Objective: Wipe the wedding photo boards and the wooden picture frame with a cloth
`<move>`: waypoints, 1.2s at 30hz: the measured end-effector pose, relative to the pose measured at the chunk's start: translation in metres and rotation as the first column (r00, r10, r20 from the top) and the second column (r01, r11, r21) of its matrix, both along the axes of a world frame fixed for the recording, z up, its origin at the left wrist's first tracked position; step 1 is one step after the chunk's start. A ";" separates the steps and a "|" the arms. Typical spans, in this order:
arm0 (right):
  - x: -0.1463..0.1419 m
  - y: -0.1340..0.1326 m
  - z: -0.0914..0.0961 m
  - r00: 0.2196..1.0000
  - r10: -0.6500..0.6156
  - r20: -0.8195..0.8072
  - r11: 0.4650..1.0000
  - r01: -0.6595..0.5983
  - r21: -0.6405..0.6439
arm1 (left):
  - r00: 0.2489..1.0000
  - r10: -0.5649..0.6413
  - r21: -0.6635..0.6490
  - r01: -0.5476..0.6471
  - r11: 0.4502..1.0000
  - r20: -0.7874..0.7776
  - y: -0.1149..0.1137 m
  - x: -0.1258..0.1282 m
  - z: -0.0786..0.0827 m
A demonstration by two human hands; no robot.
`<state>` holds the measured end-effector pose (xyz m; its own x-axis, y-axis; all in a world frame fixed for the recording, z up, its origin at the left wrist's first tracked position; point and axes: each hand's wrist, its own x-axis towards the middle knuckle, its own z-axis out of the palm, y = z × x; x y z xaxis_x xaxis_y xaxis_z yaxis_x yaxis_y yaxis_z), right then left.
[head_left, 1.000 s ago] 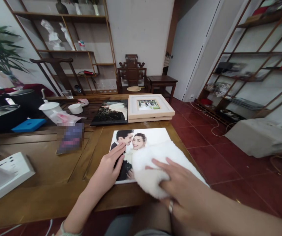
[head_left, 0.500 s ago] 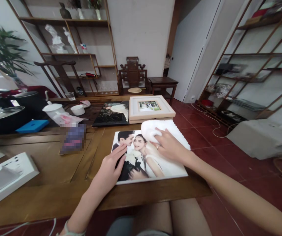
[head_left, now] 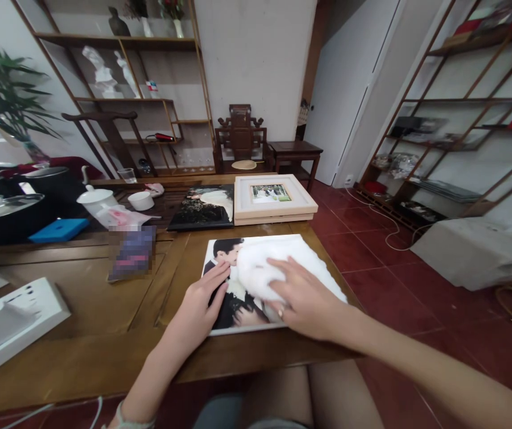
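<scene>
A photo panel (head_left: pixel 222 314) of a couple lies flat at the wooden table's near right edge. My left hand (head_left: pixel 203 292) rests on the panel's left side, fingers stretched out and holding nothing. On the panel's right half, my right hand (head_left: pixel 298 292) grips a fluffy white cloth (head_left: pixel 260 265) and presses it against the picture. The cloth hides one of the pictured faces and most of the right side. A ring shows on a finger of this hand.
Beyond the panel lie a dark photo panel (head_left: pixel 202 208) and pale framed pictures (head_left: pixel 303 208). To the left are a white box (head_left: pixel 28 322), a blue block (head_left: pixel 59 229), a white pot (head_left: pixel 97 199) and a small cup (head_left: pixel 140 201). The wooden table (head_left: pixel 117 351) ends beside the red floor.
My right hand has drawn the cloth toward me and slightly left, from the panel's upper right to its middle, covering one pictured face. My left hand has stayed in place.
</scene>
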<state>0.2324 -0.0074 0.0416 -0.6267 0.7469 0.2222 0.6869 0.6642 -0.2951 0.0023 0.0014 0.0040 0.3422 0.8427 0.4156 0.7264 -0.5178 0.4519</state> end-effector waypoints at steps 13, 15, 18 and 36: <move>-0.011 0.043 0.000 0.996 -0.064 0.058 0.998 0.063 0.012 | 1.000 0.005 -0.011 -0.005 1.000 0.008 0.000 0.000 0.000; -0.013 0.016 0.003 0.998 -0.026 0.058 0.999 0.027 -0.019 | 1.000 0.003 -0.014 -0.003 1.000 0.006 0.000 0.001 0.000; -0.012 -0.022 0.009 0.995 0.078 0.057 0.993 -0.072 -0.092 | 1.000 -0.003 -0.049 0.002 0.999 -0.019 -0.003 0.000 0.003; 0.017 0.047 -0.008 0.992 -0.125 0.025 0.986 0.121 0.118 | 0.997 -0.037 -0.178 0.024 0.984 -0.072 -0.020 -0.007 0.007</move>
